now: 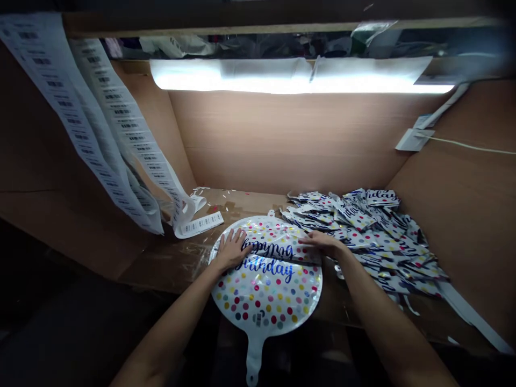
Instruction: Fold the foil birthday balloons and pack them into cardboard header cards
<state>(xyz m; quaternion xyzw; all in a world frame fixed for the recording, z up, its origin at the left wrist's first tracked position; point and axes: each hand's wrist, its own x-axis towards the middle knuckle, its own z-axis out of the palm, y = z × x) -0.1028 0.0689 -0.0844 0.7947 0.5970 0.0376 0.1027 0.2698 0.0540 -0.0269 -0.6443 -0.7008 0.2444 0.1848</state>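
Observation:
A round white foil balloon with coloured dots and blue "Birthday" lettering lies flat on the brown work surface, its neck hanging over the front edge. Its far part is folded over toward me. My left hand lies flat on the balloon's left side, fingers spread. At the right end of the fold, my right hand presses down with fingers together and stretched out.
A heap of several folded balloons fills the right of the surface. Long strips of barcode labels hang at the left, ends curling onto the table. Cardboard walls enclose the space; a bright tube light runs overhead.

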